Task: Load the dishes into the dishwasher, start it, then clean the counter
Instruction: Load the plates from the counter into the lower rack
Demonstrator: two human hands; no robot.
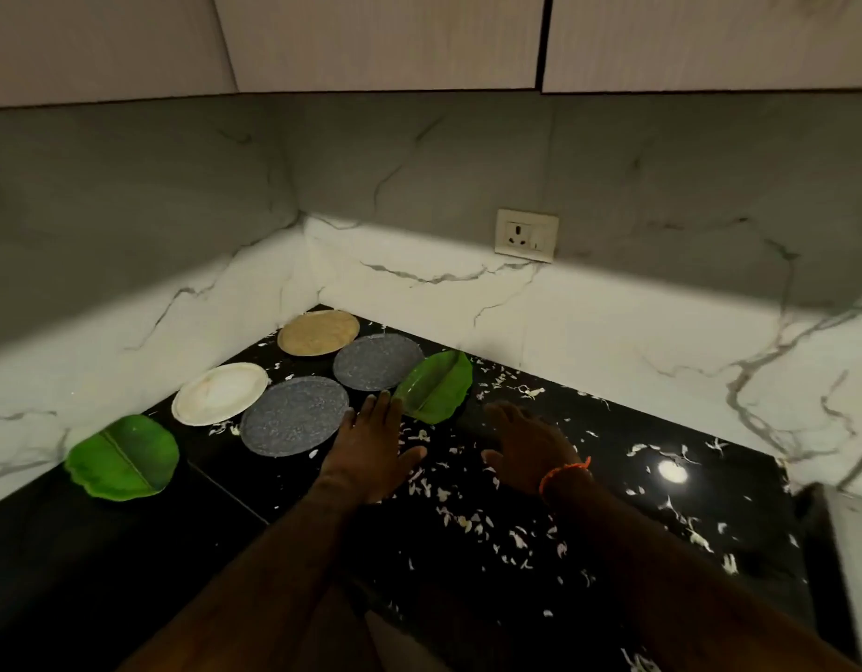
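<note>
Both hands are hovering released and flat above the black tabletop (613,477), and the left hand (371,448) is nearer than the right hand (531,443) to the green leaf plate (436,388) lying just beyond its fingertips, long axis slanting away rightwards

Six dishes lay flat on my black worktop (613,502), which was littered with white scraps (468,521). A tan plate (318,332) sat deepest in the corner, a speckled grey plate (378,362) just beside it. A white plate (219,393) lay by the left wall, close against a second grey plate (294,416). One green leaf-shaped dish (436,386) lay rightmost, another (123,458) nearest on the left.
</note>
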